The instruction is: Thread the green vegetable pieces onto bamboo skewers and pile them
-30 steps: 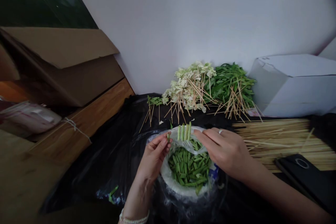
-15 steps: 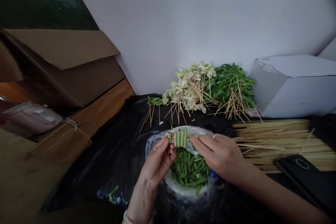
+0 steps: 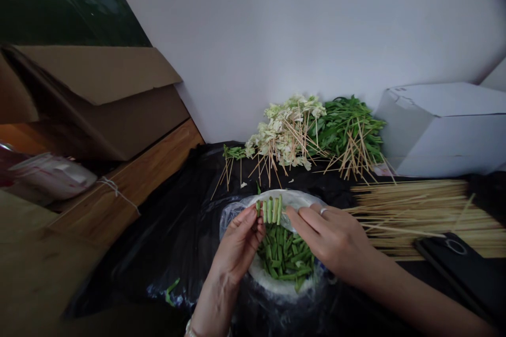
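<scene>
Bean pieces (image 3: 271, 209) lower, closer to left hand (image 3: 239, 245)

Two hands (image 3: 240, 242), one bean skewer (image 3: 271, 209), one bowl (image 3: 260, 277), three skewered heaps (image 3: 284, 131), two boxes (image 3: 446, 126).

Green bean pieces (image 3: 285, 255), white bowl (image 3: 261, 277), black plastic sheet (image 3: 190, 221), pale tan skewers (image 3: 415, 210), brown cardboard box (image 3: 98, 100).

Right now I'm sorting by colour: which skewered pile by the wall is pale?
The middle pile, whitish leaves on sticks; the small pile to its left and the leafy pile to its right are green.
</scene>
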Tool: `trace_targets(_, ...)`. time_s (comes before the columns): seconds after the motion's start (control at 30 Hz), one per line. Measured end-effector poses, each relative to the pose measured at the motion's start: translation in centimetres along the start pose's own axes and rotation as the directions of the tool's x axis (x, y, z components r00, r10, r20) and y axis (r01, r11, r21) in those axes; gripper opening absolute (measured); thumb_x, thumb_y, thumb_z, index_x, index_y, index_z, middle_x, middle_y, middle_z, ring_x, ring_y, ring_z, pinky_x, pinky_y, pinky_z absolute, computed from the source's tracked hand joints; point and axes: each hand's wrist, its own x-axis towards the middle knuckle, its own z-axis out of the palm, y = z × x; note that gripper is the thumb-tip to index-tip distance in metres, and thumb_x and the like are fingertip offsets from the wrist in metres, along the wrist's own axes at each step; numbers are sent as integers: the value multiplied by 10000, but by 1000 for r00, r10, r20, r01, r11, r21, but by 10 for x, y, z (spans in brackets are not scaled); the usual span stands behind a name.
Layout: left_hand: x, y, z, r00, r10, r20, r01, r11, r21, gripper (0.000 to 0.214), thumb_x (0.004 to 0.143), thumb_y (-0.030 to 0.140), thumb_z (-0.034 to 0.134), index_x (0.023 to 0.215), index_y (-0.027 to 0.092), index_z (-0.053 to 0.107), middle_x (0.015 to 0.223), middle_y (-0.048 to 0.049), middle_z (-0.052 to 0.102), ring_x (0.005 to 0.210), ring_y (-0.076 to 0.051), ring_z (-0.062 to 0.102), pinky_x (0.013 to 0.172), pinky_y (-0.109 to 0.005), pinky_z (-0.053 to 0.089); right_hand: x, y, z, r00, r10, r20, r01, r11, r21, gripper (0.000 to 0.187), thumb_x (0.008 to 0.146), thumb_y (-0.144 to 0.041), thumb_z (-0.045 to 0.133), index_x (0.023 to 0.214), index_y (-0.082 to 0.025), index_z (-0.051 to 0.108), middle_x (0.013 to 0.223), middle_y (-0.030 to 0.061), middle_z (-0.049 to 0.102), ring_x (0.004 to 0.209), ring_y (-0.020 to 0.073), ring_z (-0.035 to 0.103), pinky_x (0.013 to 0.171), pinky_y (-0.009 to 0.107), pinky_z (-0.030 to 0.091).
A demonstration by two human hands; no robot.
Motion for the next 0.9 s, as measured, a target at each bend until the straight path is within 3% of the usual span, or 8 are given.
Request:
trace_targets(0.23, -4, -1, 3, 998, 67, -5, -66, 992, 108, 225, 630, 181, 884, 821, 131, 776, 772, -12, 726, 637, -55, 608, 605, -132, 526, 2, -6, -10, 1000, 3, -28, -3, 1000, 0, 299, 906, -89, 446, 1092, -123, 678, 723, 43, 627, 630, 141, 514, 535, 290, 393)
trace_targets(0.53, 1, -5, -4, 998, 66, -16, -63, 988, 141, 248, 615, 254, 896, 811, 168, 771, 892, -18, 747, 783, -99, 655, 711, -192, 534, 2, -9, 0, 998, 6, -60, -5, 1000, 15, 281, 908, -62, 440, 1033, -35, 690, 682, 45, 601, 594, 156, 516, 522, 313, 376)
trace_targets(0.63, -2, -9, -3, 999, 32, 43, -39, 985, 170, 303, 665, 339, 864, 918, 206, 764, 950, -29, 749, 833, -144, 674, 756, -270, 558, 1, -10, 6, 998, 27, -65, -25, 999, 30, 268, 913, -68, 450, 1037, -44, 686, 675, 37, 592, 568, 154, 494, 510, 318, 358)
trace_targets(0.7, -2, -9, -1, 997, 32, 70, -46, 977, 206, 318, 655, 321, 871, 925, 195, 762, 920, -31, 746, 791, -138, 675, 703, -242, 559, 0, -10, 9, 998, 16, -60, -13, 998, 55, 264, 919, -81, 450, 1043, -41, 680, 687, 44, 596, 577, 156, 498, 514, 316, 361)
trace_targets(0.8, 2, 4, -1, 994, 105, 23, -107, 974, 197, 239, 628, 197, 883, 826, 156, 755, 791, -5, 723, 637, -78, 636, 561, -146, 515, -3, -6, 10, 1000, 10, -21, -8, 996, 86, 282, 920, -75, 433, 1082, -42, 662, 735, 60, 612, 615, 157, 517, 552, 311, 383)
trace_targets(0.9, 10, 27, -4, 968, 232, -94, -229, 972, 42, 111, 738, 184, 804, 827, 166, 741, 843, -12, 734, 658, -76, 652, 549, -120, 524, -7, 2, 11, 996, 74, 42, -77, 994, 76, 308, 900, -38, 421, 1114, -54, 641, 770, 63, 618, 644, 156, 531, 587, 309, 397)
